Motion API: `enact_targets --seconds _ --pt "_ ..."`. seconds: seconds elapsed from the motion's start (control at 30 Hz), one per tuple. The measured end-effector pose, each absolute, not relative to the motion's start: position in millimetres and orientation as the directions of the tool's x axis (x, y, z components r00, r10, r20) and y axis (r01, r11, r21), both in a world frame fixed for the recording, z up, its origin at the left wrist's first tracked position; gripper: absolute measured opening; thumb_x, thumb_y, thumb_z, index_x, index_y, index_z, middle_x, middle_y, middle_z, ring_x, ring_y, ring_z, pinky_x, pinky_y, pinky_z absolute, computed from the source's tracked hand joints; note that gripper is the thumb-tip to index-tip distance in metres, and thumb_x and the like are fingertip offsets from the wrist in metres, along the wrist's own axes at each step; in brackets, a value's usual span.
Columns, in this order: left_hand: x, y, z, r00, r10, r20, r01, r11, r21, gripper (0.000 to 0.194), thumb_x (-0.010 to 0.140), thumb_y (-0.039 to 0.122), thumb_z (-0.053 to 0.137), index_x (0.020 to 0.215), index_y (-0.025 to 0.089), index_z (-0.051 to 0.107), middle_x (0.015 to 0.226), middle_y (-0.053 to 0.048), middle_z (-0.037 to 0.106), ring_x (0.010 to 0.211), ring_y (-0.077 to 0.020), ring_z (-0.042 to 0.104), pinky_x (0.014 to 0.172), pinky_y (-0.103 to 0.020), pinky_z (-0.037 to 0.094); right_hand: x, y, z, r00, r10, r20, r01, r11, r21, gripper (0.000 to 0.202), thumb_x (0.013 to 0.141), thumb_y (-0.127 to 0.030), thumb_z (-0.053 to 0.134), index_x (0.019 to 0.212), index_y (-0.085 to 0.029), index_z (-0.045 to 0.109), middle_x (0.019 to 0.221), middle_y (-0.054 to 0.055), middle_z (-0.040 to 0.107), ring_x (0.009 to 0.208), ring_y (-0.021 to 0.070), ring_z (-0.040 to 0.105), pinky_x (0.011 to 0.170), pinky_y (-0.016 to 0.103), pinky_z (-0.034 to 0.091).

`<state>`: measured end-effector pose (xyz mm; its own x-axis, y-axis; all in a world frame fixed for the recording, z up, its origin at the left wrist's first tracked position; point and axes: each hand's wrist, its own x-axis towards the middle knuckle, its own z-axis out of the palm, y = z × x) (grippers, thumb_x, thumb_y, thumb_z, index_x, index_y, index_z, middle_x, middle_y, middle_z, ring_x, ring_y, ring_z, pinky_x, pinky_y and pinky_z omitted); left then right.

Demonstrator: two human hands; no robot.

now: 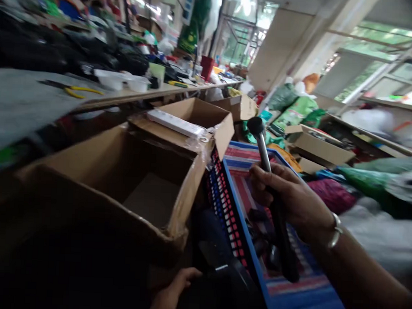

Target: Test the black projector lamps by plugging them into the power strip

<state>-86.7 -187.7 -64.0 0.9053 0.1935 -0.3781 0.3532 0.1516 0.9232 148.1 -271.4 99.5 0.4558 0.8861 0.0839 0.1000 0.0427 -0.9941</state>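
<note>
My right hand (286,194) is closed around a rod-shaped tool (265,152) with a black knob on top, a silver shaft and a long black lower part. It is tilted above a blue plastic crate (302,304) lined with red, white and blue striped cloth. Several dark objects (270,253) lie in the crate, partly behind the tool. At the bottom, my left hand (173,289) curls against a glossy black thing (224,283), too dark to name; most of its fingers are hidden. An open cardboard box (100,154) stands left of the crate.
A white power strip (176,123) lies across flaps between the open box and a second carton (194,109). On the left bench sit yellow-handled pliers (79,92) and white plastic tubs (122,81). Sacks (293,112) and another carton (319,146) fill the right side.
</note>
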Motion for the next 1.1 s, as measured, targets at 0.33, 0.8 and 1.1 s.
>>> enact_targets --seconds 0.33,0.8,1.1 --pt "15.0 -236.5 -45.0 0.957 0.038 -0.286 0.285 -0.286 0.915 0.075 0.054 0.028 0.072 0.121 0.023 0.039 0.105 -0.004 0.057 0.093 -0.0237 0.054 0.081 -0.033 0.046 151.2 -483.6 -22.2 0.873 0.478 -0.102 0.061 -0.314 -0.947 0.034 0.086 -0.048 0.046 0.104 -0.019 0.046 0.06 -0.005 0.038 0.05 0.0061 0.034 0.043 0.017 0.031" --pt "80.9 -257.4 -112.0 0.914 -0.352 -0.204 -0.032 -0.562 0.826 0.079 0.054 0.019 0.073 0.126 0.027 0.041 0.112 -0.004 0.048 0.103 -0.0233 0.048 0.095 -0.038 0.04 110.5 -573.1 -92.5 0.817 0.524 -0.242 0.28 -0.726 -0.628 0.038 0.093 -0.041 0.03 0.118 -0.02 0.05 0.091 0.004 0.065 0.079 0.0147 0.062 0.071 0.024 0.05" --pt "79.3 -258.4 -111.4 0.889 -0.403 -0.217 -0.081 -0.606 0.792 0.085 0.055 0.017 0.073 0.131 0.03 0.037 0.117 -0.005 0.043 0.106 -0.0252 0.046 0.096 -0.04 0.04 106.6 -574.7 -111.6 0.821 0.558 0.117 0.509 -0.625 -0.592 0.039 0.09 -0.027 0.041 0.129 -0.023 0.046 0.1 0.007 0.065 0.085 0.0168 0.064 0.073 0.026 0.054"
